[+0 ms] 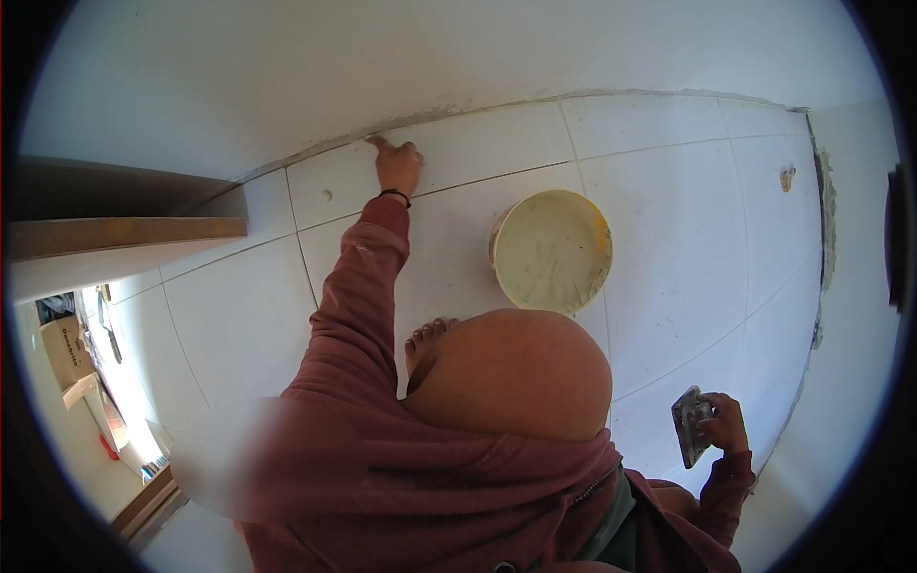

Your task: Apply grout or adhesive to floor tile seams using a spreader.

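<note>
My left hand [397, 167] reaches forward to the joint where the white wall meets the tiled floor. Its index finger is stretched out to the joint while the other fingers look partly curled, and I see nothing held in it. Off to the right, my right hand [728, 426] is closed on a dark flat tool [686, 427] with pale smears; its exact kind is unclear. Between the hands, just beyond my bent knee, stands a round yellowish bucket [603, 229] with pale paste [544, 263] inside.
White tiles [669, 210] cover the floor, and a rough grey strip [420, 116] runs along the wall's foot. A brown-edged panel [129, 231] juts in at the left. Behind it are a cardboard box [65, 351] and other items. The right wall [855, 382] bounds the floor.
</note>
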